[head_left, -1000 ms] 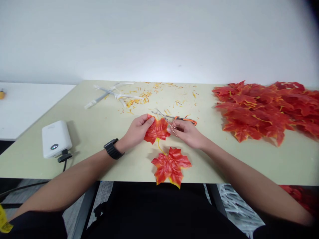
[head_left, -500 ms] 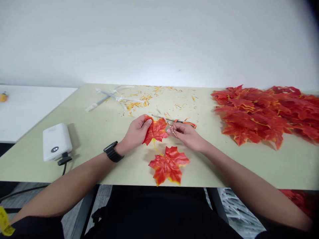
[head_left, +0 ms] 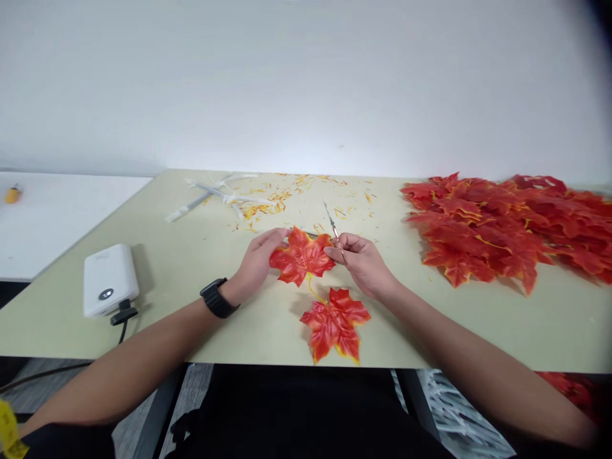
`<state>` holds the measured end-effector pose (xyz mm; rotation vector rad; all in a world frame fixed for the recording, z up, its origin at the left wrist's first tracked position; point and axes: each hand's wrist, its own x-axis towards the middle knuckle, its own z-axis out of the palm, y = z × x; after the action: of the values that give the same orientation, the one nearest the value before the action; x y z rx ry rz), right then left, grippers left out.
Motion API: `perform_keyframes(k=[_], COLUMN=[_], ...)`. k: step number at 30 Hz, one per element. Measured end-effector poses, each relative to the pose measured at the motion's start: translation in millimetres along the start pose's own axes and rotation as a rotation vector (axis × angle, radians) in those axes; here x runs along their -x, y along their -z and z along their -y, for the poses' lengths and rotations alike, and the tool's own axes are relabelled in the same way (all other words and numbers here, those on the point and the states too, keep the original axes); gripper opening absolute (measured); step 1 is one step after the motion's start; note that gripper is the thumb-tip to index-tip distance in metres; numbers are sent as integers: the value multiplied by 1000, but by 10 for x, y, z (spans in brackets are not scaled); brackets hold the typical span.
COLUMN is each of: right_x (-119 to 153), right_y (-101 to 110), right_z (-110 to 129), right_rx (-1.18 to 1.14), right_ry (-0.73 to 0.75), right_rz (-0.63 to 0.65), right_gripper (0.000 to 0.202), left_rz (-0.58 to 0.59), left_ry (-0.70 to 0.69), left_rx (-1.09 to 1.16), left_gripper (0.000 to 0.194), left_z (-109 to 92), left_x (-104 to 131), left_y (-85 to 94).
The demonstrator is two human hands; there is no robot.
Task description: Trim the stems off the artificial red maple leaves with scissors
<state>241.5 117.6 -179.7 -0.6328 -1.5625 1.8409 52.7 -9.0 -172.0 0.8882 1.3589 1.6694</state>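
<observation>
A red artificial maple leaf [head_left: 302, 256] with yellow edges is held above the table by my left hand [head_left: 258, 260], its fingers closed on the left edge. My right hand [head_left: 364, 261] grips small scissors [head_left: 335, 231] with copper-coloured handles, the tip pointing up and away. Its fingertips reach the leaf's right edge; whether they pinch it I cannot tell. A yellow stem [head_left: 313, 290] runs down from this leaf to a second red maple leaf [head_left: 336, 324], lying at the table's front edge. Behind the held leaf, a dark tool on the table is mostly hidden.
A large pile of red maple leaves [head_left: 482, 233] covers the right of the table [head_left: 182, 319]. Yellow and orange scraps [head_left: 268, 207] lie at the back beside white strips [head_left: 215, 191]. A white power bank [head_left: 109, 277] with a cable stands at left.
The small scissors have swung in my right hand so their tip points away. The held leaf has turned and shifted slightly right, and the lower leaf has slid right. The orange-handled tool is now mostly covered.
</observation>
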Motion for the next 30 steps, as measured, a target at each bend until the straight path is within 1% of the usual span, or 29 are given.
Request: perform_keyframes(k=[2, 5, 7, 9, 11, 15, 19, 25, 27, 30], right_x=[-7, -6, -2, 5, 13, 34, 58, 61, 55, 46], right_y=[21, 30, 24, 12, -8, -64, -96, -75, -67, -60], right_z=[21, 51, 58, 51, 36, 2, -17, -22, -19, -2], right_rx=[-24, -65, -78, -75, -52, 6, 47, 72, 85, 105], right_ry=[11, 11, 2, -10, -14, -14, -7, -3, 5, 16], right_rz=[-46, -90, -90, -79, -77, -73, -41, 13, 19, 7], right_gripper=[46, 46, 45, 44, 45, 50, 46, 45, 46, 48], left_rz=[3, 102, 188, 273, 314, 272, 221, 167, 139, 74], left_ry=[103, 204, 228, 223, 192, 150, 143, 107, 115, 105], left_rx=[167, 315, 354, 334, 287, 246, 210, 112, 114, 163], left_gripper=[46, 50, 46, 38, 30, 24, 25, 27, 24, 23], left_z=[-42, -81, -77, -51, -17, 41, 72, 78, 69, 27], left_x=[-19, -20, 1, 28, 47, 41, 22, 29, 20, -24], left_y=[24, 30, 9, -23, -52, -86, -93, -101, -83, -9])
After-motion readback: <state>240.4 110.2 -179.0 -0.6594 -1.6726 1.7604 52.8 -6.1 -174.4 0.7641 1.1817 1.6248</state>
